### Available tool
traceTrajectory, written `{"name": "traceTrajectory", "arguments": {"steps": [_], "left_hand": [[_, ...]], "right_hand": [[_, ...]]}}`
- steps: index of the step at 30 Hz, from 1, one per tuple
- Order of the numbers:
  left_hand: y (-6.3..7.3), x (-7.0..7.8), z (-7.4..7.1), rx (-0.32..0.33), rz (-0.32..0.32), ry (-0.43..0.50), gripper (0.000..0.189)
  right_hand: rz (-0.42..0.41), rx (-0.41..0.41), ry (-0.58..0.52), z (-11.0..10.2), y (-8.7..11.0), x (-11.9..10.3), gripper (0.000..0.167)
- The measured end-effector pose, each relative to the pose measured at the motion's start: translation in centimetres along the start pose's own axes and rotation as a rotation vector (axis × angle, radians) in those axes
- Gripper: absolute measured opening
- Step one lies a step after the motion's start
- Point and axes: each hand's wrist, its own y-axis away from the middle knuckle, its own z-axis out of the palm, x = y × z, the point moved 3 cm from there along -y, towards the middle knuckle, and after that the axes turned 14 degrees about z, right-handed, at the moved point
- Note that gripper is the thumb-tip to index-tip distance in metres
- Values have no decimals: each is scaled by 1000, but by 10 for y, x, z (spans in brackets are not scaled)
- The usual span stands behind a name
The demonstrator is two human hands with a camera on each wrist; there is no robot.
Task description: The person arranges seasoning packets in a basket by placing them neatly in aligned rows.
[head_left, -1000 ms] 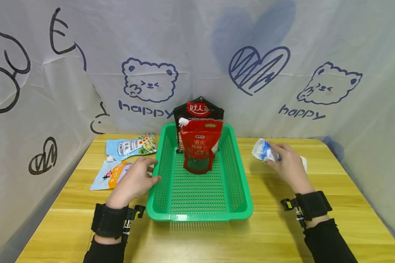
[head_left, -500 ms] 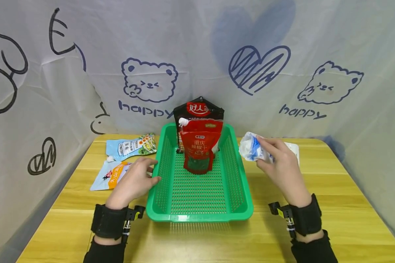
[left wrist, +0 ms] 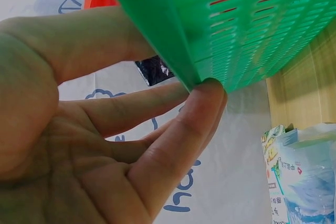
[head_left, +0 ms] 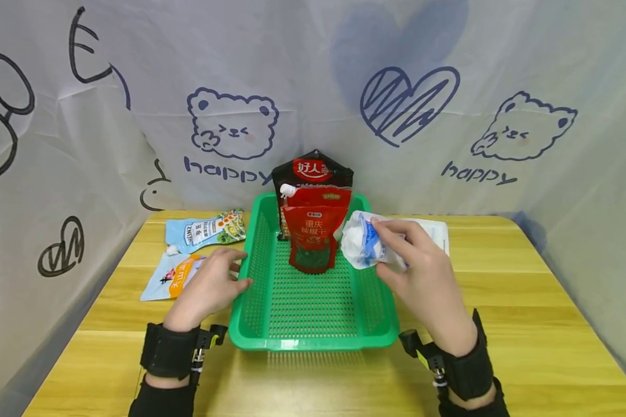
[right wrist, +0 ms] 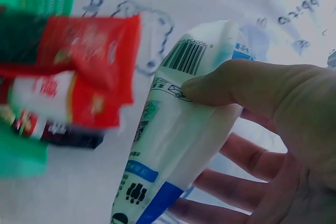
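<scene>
My right hand (head_left: 422,278) pinches a white and blue plastic packet (head_left: 365,240) between thumb and fingers, over the right side of the green basket (head_left: 313,344). The packet's crumpled end points left, and its flat white end shows beyond my knuckles. A barcode shows near my thumb on the packet (right wrist: 173,114) in the right wrist view. My left hand (head_left: 208,289) grips the basket's left rim, with the rim (left wrist: 157,35) between thumb and fingers. Inside the basket stand a black pouch (head_left: 313,168), a red pouch with a white spout (head_left: 302,197) and a red dried-chili pouch (head_left: 313,231) in front.
Left of the basket, a light-blue Heinz pouch (head_left: 203,230) lies on the wooden table (head_left: 501,324). Nearer lies a pale-blue and orange spouted pouch (head_left: 174,277), partly hidden by my left hand. A white cloth with drawings (head_left: 323,92) hangs close behind the basket.
My right hand has carried the packet leftward from the table's right side to above the basket's right edge. The left hand stays on the rim, and the head view has shifted slightly.
</scene>
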Motion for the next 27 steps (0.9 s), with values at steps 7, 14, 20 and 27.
{"name": "traceTrajectory", "arguments": {"steps": [7, 14, 20, 27], "left_hand": [[0, 0, -2, -1, -7, -3, 56], [4, 2, -5, 30, -3, 7, 59], [14, 22, -19, 194, 44, 32, 63], [13, 59, -11, 309, 144, 231, 78]], "right_hand": [[-18, -20, -14, 6, 6, -19, 70], [-37, -21, -3, 14, 8, -19, 67], [-37, -21, -9, 16, 7, -17, 65], [-50, -26, 4, 21, 7, -16, 64]]}}
